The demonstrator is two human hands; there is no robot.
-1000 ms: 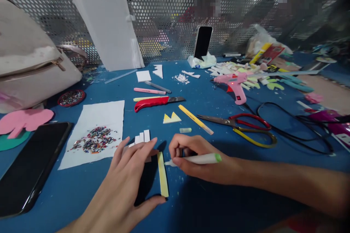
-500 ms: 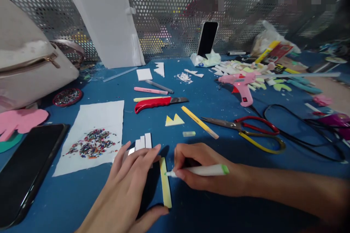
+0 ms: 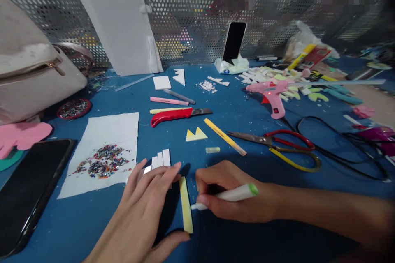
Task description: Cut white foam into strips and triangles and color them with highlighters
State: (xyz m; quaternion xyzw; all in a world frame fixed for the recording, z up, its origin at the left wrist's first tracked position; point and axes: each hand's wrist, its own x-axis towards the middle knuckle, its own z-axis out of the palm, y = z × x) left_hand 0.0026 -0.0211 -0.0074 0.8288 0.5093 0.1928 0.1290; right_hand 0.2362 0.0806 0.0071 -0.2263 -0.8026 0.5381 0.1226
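My right hand (image 3: pixel 231 193) is closed around a white marker (image 3: pixel 236 194) with a green end. The marker's tip meets the right edge of a narrow pale yellow strip (image 3: pixel 185 205) on the table. My left hand (image 3: pixel 151 205) spans this strip lengthwise, thumb at its near end and a fingertip by its far end. Partly under the left fingers lie several white strips (image 3: pixel 166 157). Beyond the hands are a small clear, green-tinged marker cap (image 3: pixel 212 150), a yellow-and-white zigzag piece (image 3: pixel 196 134) and an orange-yellow pen (image 3: pixel 224 135).
A red-handled knife (image 3: pixel 175 116) and open scissors (image 3: pixel 271 141) lie farther back. At right is a pink glue gun (image 3: pixel 271 90) with its light on and a black cord. Paper with beads (image 3: pixel 123 127), a phone (image 3: pixel 33 189) and a bag (image 3: pixel 31 65) occupy the left.
The marker's tip has slid a little toward me along the yellow strip, onto its right edge. My left hand stays in place on the strip.
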